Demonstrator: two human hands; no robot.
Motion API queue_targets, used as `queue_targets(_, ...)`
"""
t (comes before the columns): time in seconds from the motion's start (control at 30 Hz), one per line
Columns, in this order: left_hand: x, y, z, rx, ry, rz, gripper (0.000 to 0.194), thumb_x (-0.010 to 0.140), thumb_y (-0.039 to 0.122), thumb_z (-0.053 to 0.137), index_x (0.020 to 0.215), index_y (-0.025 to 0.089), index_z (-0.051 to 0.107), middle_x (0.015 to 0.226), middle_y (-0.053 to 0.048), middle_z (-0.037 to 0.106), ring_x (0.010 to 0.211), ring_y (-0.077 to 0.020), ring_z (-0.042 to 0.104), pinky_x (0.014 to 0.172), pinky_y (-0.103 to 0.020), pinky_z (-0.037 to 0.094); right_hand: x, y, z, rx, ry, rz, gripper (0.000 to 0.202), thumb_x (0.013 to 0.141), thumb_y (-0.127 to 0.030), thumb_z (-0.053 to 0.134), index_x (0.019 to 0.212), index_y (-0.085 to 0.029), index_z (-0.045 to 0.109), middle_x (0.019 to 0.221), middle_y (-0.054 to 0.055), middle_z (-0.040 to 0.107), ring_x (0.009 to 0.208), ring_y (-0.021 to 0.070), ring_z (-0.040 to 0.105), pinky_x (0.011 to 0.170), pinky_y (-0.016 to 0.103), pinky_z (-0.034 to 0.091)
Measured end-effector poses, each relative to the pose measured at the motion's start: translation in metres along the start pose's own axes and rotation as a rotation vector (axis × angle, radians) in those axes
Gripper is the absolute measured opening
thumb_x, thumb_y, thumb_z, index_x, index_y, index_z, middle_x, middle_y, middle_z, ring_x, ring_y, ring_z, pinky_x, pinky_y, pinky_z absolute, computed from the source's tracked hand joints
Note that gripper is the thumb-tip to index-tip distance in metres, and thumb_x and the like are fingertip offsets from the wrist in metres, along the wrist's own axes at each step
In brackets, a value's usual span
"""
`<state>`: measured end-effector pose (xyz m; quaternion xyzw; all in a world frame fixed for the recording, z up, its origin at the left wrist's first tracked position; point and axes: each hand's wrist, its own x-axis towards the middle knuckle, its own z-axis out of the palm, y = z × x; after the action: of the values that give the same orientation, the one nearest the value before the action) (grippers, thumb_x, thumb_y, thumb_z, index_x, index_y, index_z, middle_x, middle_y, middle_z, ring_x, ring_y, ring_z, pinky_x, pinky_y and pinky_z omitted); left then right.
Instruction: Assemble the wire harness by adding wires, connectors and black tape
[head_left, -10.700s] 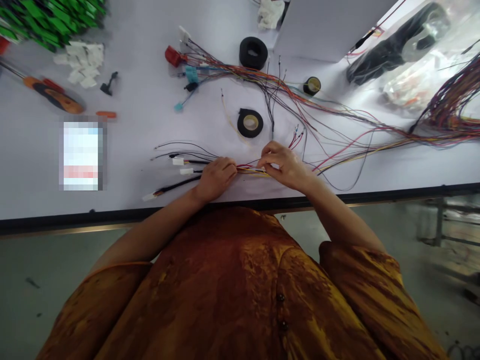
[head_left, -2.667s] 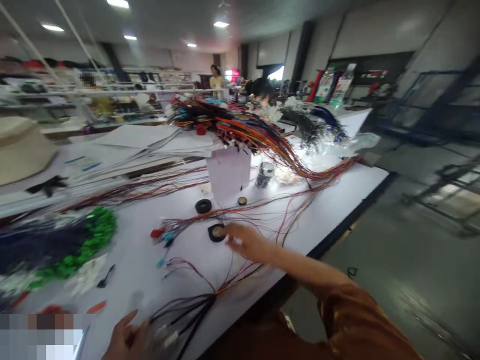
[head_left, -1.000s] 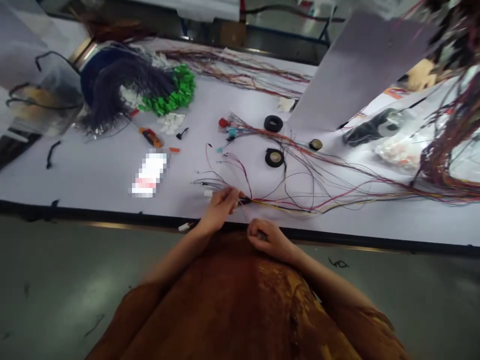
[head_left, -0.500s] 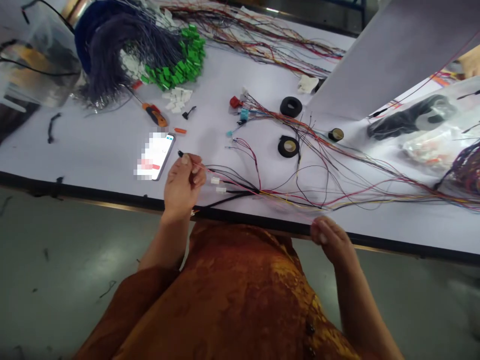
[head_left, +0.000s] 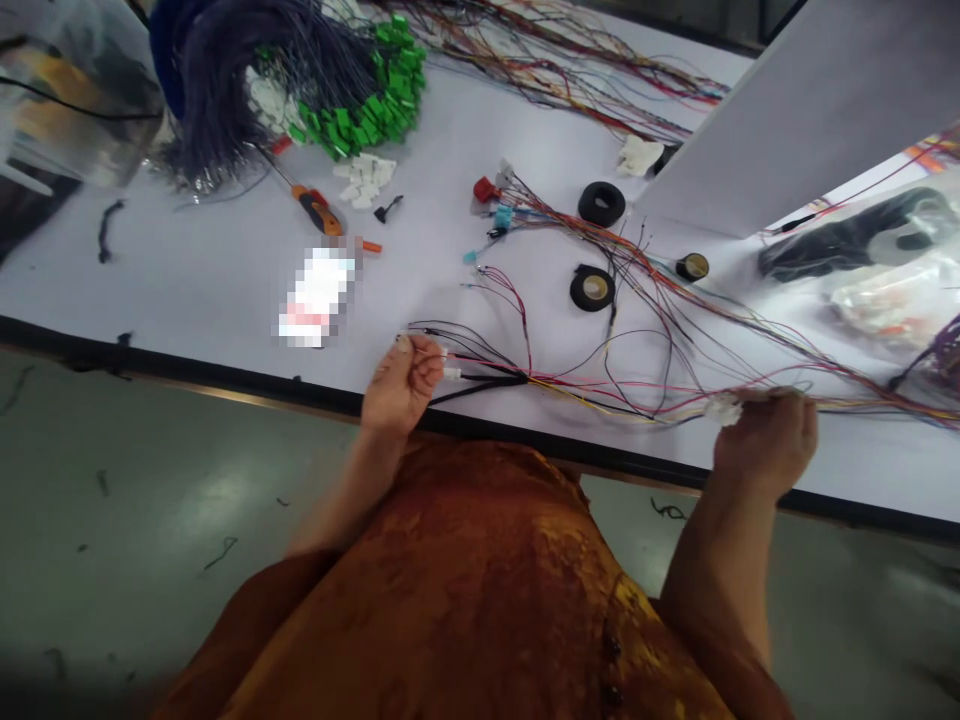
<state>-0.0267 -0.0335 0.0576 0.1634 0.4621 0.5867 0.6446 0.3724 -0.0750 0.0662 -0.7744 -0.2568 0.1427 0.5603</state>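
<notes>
Near the table's front edge my left hand (head_left: 403, 378) pinches the end of a thin pink wire, beside two white connectors (head_left: 451, 374) on black-sleeved leads. Farther right, my right hand (head_left: 772, 435) is closed at the wire bundle (head_left: 585, 385), with a translucent whitish piece (head_left: 724, 408) at its fingertips; its exact hold is hard to make out. Behind the bundle lies a branched harness (head_left: 600, 238) with a red connector (head_left: 484, 189) and a blue connector (head_left: 502, 215). Short red wires (head_left: 517, 300) branch up between my hands.
Black tape rolls (head_left: 592, 288) lie behind the wires. To the left are a blurred phone (head_left: 319, 295), an orange-handled screwdriver (head_left: 319, 210) and wires with green connectors (head_left: 375, 105). A white panel (head_left: 780, 120) rises at the right, beside plastic bags (head_left: 862, 240).
My right hand has moved right and up onto the wires, and the whitish piece now shows at its fingers. My left hand has shifted slightly right and down. The view has shifted a little.
</notes>
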Motion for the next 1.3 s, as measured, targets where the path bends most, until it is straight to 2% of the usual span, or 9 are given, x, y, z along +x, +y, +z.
queue_targets(0.13, -0.002, -0.019, -0.007, 0.067, -0.025, -0.02, 0.025, 0.078, 0.033, 0.082, 0.089, 0.016, 0.067, 0.081, -0.001, 0.074, 0.067, -0.008, 0.071, 0.065, -0.016, 0.06, 0.047, 0.015, -0.001, -0.118, -0.078, 0.104, 0.016, 0.076, -0.042, 0.061, 0.074, -0.03, 0.051, 0.078, 0.008, 0.063, 0.061, 0.0194, 0.061, 0.058, 0.04, 0.045)
queue_targets(0.2, -0.003, -0.023, -0.009, 0.093, -0.03, -0.016, 0.031, 0.073, 0.036, 0.085, 0.09, 0.016, 0.069, 0.084, -0.003, 0.075, 0.069, -0.01, 0.072, 0.067, -0.019, 0.061, 0.042, 0.005, 0.007, -0.226, -0.022, -0.059, 0.018, 0.077, -0.039, 0.065, 0.089, -0.03, 0.056, 0.099, 0.01, 0.065, 0.08, 0.02, 0.066, 0.071, 0.042, 0.049)
queue_targets(0.27, -0.004, -0.024, -0.008, 0.116, -0.039, -0.02, 0.035, 0.07, 0.04, 0.086, 0.091, 0.016, 0.071, 0.087, -0.004, 0.076, 0.069, -0.0108, 0.072, 0.067, -0.02, 0.061, 0.009, -0.015, 0.026, -0.267, -0.005, -0.38, 0.022, 0.086, -0.034, 0.058, 0.108, -0.032, 0.056, 0.118, 0.01, 0.061, 0.101, 0.0193, 0.064, 0.088, 0.042, 0.049)
queue_targets(0.43, -0.01, -0.02, -0.007, 0.24, -0.113, 0.054, 0.03, 0.075, 0.042, 0.082, 0.088, 0.017, 0.072, 0.09, -0.004, 0.073, 0.068, -0.0091, 0.066, 0.066, -0.021, 0.056, -0.119, -0.052, 0.106, -0.084, -1.04, -0.613, 0.032, 0.091, -0.034, 0.061, 0.122, -0.026, 0.057, 0.122, 0.011, 0.066, 0.114, 0.0226, 0.062, 0.1, 0.041, 0.048)
queue_targets(0.53, -0.012, -0.013, -0.016, 0.419, -0.108, 0.213, 0.018, 0.083, 0.034, 0.075, 0.084, 0.017, 0.072, 0.074, 0.0, 0.065, 0.062, -0.0061, 0.057, 0.064, -0.018, 0.051, -0.153, -0.047, 0.149, -0.053, -1.307, -0.562, 0.016, 0.097, -0.029, 0.051, 0.097, -0.02, 0.064, 0.09, 0.005, 0.069, 0.084, 0.0168, 0.065, 0.08, 0.03, 0.05)
queue_targets(0.63, -0.006, -0.008, -0.03, 0.478, -0.079, 0.211, 0.017, 0.084, 0.032, 0.073, 0.083, 0.016, 0.068, 0.06, 0.003, 0.059, 0.056, -0.0071, 0.055, 0.059, -0.019, 0.048, -0.15, -0.043, 0.181, -0.131, -1.264, -0.575, 0.025, 0.098, -0.026, 0.05, 0.079, -0.018, 0.065, 0.081, 0.004, 0.063, 0.08, 0.0156, 0.06, 0.077, 0.028, 0.046)
queue_targets(0.87, 0.017, -0.006, -0.048, 0.497, -0.073, 0.11, 0.025, 0.079, 0.038, 0.075, 0.075, 0.017, 0.063, 0.064, 0.0, 0.065, 0.054, -0.0101, 0.06, 0.051, -0.021, 0.051, -0.151, -0.055, 0.234, -0.611, -1.253, -0.745, 0.014, 0.091, -0.019, 0.056, 0.08, -0.018, 0.065, 0.096, 0.008, 0.064, 0.084, 0.0177, 0.056, 0.072, 0.029, 0.04)
queue_targets(1.1, 0.033, -0.005, -0.029, 0.514, -0.058, 0.088, 0.028, 0.077, 0.036, 0.075, 0.097, 0.016, 0.072, 0.064, 0.0, 0.066, 0.049, -0.0088, 0.057, 0.048, -0.021, 0.049, -0.152, -0.049, 0.217, -0.128, -1.24, -0.523, 0.007, 0.088, -0.022, 0.054, 0.081, -0.02, 0.054, 0.073, -0.002, 0.058, 0.067, 0.0118, 0.05, 0.067, 0.025, 0.037)
queue_targets(1.3, 0.037, -0.005, -0.009, 0.541, -0.1, 0.238, 0.027, 0.079, 0.037, 0.075, 0.097, 0.016, 0.072, 0.066, 0.0, 0.067, 0.051, -0.0085, 0.059, 0.05, -0.021, 0.051, -0.157, -0.047, 0.209, -0.009, -1.253, -0.422, 0.014, 0.092, -0.03, 0.049, 0.081, -0.022, 0.048, 0.067, -0.004, 0.052, 0.062, 0.011, 0.046, 0.064, 0.025, 0.034)
